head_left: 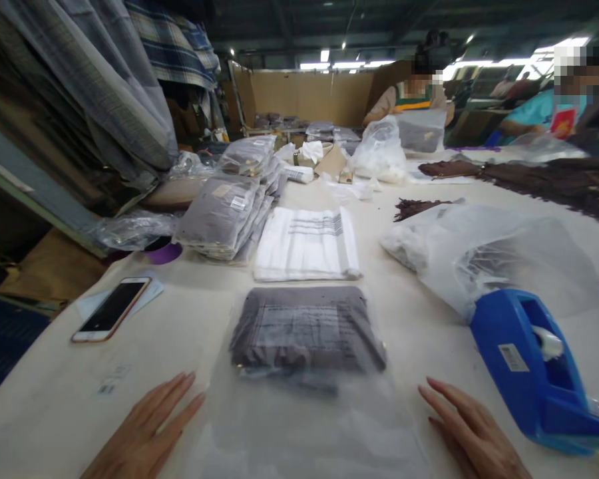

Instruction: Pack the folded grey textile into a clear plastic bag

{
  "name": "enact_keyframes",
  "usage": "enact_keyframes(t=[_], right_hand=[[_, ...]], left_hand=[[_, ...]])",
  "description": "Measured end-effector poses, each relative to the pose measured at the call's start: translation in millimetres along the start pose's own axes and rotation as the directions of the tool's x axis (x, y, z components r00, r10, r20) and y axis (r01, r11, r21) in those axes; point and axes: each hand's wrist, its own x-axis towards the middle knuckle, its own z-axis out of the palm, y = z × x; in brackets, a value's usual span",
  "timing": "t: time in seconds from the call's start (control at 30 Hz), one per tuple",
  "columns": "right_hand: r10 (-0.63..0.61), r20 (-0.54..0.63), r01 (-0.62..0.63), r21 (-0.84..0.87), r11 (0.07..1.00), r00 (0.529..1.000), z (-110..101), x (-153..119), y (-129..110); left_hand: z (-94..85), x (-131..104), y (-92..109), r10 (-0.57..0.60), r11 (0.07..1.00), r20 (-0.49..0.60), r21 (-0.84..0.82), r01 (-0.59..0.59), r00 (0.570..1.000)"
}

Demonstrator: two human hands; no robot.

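A clear plastic bag [299, 426] lies flat in front of me, with a folded dark grey-brown cloth [304, 329] in its far end. Printed lettering shows over the cloth. My left hand [152, 426] rests near the bag's left edge, fingers stretched out and holding nothing. On the other side my right hand [466, 426] is at or just off the bag's right edge, its fingers extended and also free of any object. Just beyond the bag is a stack of flat white printed bags [307, 246].
Packed grey bundles [224, 213] are piled at the left, near a purple tape roll [163, 251] and a phone [112, 309]. A blue tape dispenser [524, 372] stands right, beside a loose plastic bag [499, 246]. Brown fringed cloth [534, 183] and a co-worker [404, 103] are farther back.
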Motion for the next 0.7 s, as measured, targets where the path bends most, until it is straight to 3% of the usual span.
enact_keyframes(t=[0.1,0.27,0.37,0.4,0.43,0.5,0.53,0.6,0.7], right_hand=[[-0.171,0.013,0.171,-0.044,0.984,0.985,17,23,8],[-0.500,0.060,0.501,0.001,0.865,0.864,18,62,3],[-0.596,0.156,0.578,0.150,0.802,0.787,13,75,-1],[-0.583,0.192,0.533,0.254,0.807,0.790,14,76,-3],[-0.515,0.227,0.422,0.355,0.834,0.827,16,76,-5],[-0.215,0.305,0.043,0.484,0.874,0.928,25,73,-8],[-0.031,0.336,-0.156,0.516,0.842,0.941,29,71,-10],[0.239,0.373,-0.424,0.567,0.706,0.896,36,69,-12],[0.392,0.388,-0.551,0.610,0.569,0.834,39,71,-19]], left_hand=[[-1.3,29,3,0.175,0.984,0.008,-0.010,-0.175,0.984],[2.3,48,18,0.181,0.966,0.056,-0.199,-0.166,0.982],[10.7,42,19,0.132,0.914,0.072,-0.396,-0.093,0.989],[14.6,41,16,0.067,0.875,0.105,-0.484,-0.008,0.992],[18.8,40,12,-0.022,0.821,0.163,-0.560,0.111,0.986],[26.4,45,3,-0.201,0.692,0.305,-0.629,0.356,0.931],[29.5,50,0,-0.291,0.641,0.357,-0.616,0.458,0.888],[33.9,65,0,-0.457,0.585,0.384,-0.550,0.596,0.803],[39.0,87,13,-0.630,0.555,0.300,-0.470,0.686,0.716]])
